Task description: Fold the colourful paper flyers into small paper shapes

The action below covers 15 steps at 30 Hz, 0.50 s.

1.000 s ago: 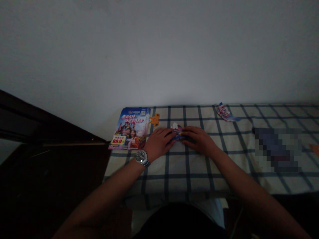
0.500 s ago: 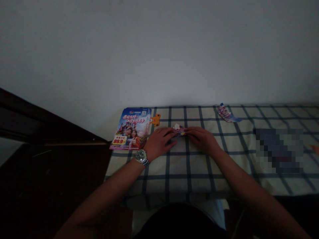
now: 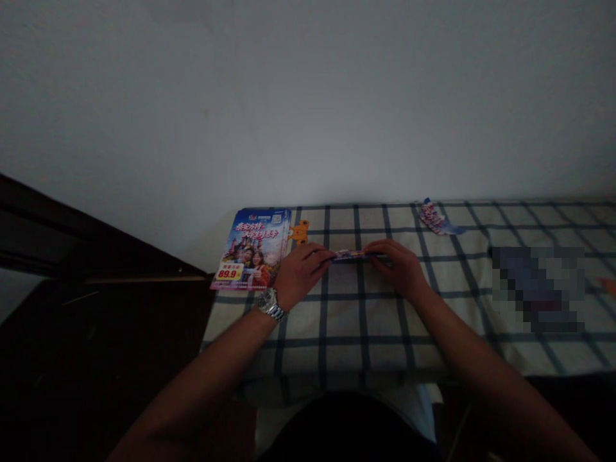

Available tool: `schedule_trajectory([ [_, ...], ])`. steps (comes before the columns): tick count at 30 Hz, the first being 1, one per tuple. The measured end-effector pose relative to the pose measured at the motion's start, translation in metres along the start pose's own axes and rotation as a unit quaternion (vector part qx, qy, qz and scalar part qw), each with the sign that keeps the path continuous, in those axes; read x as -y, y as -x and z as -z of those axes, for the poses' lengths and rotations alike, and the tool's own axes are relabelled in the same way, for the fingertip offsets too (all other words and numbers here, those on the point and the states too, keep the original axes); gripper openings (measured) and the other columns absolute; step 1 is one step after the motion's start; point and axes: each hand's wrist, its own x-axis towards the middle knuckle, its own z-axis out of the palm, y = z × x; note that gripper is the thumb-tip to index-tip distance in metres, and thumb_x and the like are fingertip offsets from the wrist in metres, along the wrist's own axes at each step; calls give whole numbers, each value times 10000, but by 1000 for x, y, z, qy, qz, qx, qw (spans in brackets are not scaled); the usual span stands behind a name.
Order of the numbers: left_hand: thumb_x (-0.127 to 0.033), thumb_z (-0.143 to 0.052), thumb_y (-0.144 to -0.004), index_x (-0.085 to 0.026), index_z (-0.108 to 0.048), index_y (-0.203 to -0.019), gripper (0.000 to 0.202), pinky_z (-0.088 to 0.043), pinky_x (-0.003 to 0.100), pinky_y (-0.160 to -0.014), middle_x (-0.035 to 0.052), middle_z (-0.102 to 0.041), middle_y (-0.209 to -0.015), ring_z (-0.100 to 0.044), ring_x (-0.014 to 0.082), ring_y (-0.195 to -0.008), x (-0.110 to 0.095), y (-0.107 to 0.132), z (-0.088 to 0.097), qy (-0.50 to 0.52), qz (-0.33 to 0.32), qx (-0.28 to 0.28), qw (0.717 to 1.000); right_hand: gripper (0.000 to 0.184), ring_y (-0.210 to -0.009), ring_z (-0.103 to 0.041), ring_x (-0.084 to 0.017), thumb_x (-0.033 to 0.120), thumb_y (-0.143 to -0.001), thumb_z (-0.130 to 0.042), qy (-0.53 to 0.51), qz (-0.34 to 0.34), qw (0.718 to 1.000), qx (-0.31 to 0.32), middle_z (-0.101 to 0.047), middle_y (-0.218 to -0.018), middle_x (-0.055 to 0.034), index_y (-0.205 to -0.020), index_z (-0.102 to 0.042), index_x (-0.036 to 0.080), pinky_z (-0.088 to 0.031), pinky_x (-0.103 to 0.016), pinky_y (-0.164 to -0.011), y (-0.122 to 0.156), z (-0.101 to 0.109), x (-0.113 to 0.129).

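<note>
Pinching the left end of a narrow strip of folded printed paper [image 3: 350,255], the left hand [image 3: 302,268] has its fingers bent and close together, thumb side against the paper. The right hand [image 3: 397,264] grips the opposite end between thumb and fingers, its palm arched over the checked tablecloth [image 3: 341,321]. The paper lies between the two hands, level with the fingertips, its long edge running crosswise; whether it touches the cloth cannot be told. A metal-banded wristwatch [image 3: 272,303] sits on the left wrist. Near the left hand, a stack of printed flyers [image 3: 254,244] lies face up at the table's left end, with an orange bear-shaped item [image 3: 300,231] just beside its right edge. A crumpled piece of printed paper [image 3: 436,219] lies beyond the right hand, near the wall [image 3: 337,115]. A pixelated dark object [image 3: 532,285] rests farther right, identity not determinable.
</note>
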Motion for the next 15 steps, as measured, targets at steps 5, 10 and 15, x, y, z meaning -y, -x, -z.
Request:
schedule_trajectory([
  [5, -253, -606, -1002, -221, -681, -1135, 155, -558, 304, -873, 28, -708, -1033, -671, 161, -971, -6, -1, 2, 39, 49, -28, 998, 102, -897, -712, -216, 276, -975, -616, -24, -22, 999, -11, -744, -961, -54, -1024, -696, 237, -586, -353, -803, -1, 1, 6],
  [10, -295, -647, -977, -243, -647, -1228, 256, -564, 283, -852, 19, -724, -1117, -693, 154, -941, -7, -1, 2, 80, 142, -22, 986, 168, -808, -708, -210, 379, -948, -649, -41, -96, 994, -16, -752, -905, -44, -1007, -714, 236, -584, -331, -725, 1, -2, 9],
  [15, -352, -661, -957, -265, -604, -1308, 366, -570, 285, -819, 16, -713, -1166, -700, 158, -900, -2, -1, -1, 128, 206, -4, 970, 227, -768, -714, -208, 395, -924, -662, -56, -144, 988, -8, -760, -907, -39, -1077, -707, 233, -596, -341, -720, 2, -6, 7],
])
